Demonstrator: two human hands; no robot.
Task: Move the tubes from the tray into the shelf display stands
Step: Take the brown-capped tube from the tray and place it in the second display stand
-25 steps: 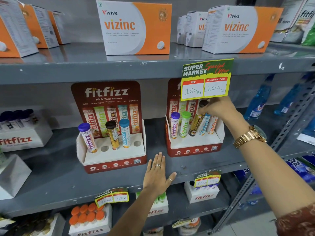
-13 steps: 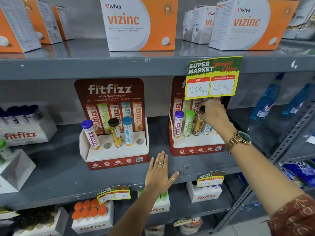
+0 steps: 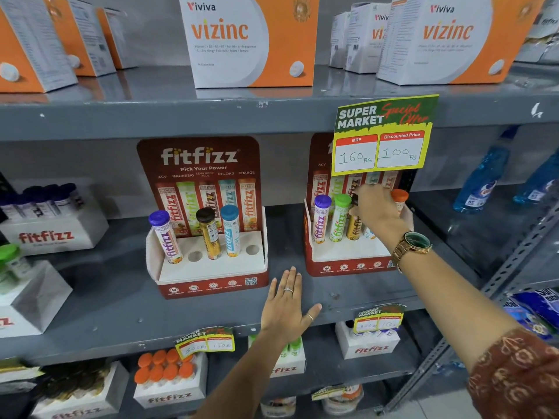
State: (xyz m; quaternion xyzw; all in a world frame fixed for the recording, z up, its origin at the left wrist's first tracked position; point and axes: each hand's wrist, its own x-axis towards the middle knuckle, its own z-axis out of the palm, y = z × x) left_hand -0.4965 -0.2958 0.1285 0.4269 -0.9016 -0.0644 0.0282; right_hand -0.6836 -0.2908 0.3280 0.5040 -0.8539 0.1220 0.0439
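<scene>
while the left hand (image 3: 287,303) lies flat, fingers spread, near the shelf (image 3: 90,300) edge between the two fitfizz stands, the right hand (image 3: 378,210) covers the right stand (image 3: 348,261)'s blue-labelled tube; whether its fingers grip it i cannot tell. the left stand (image 3: 208,273) shows two empty holes. a price card (image 3: 384,134) reading "160 rs", "100 rs" hides the right stand's header.

Left hand (image 3: 286,303): two rings, one with a small stone on a middle finger, one plain band on the thumb. Right hand (image 3: 376,208): gold-toned link wristwatch (image 3: 412,245), dark green round dial. Right forearm: rust-brown sleeve (image 3: 514,379), pale floral print.
</scene>
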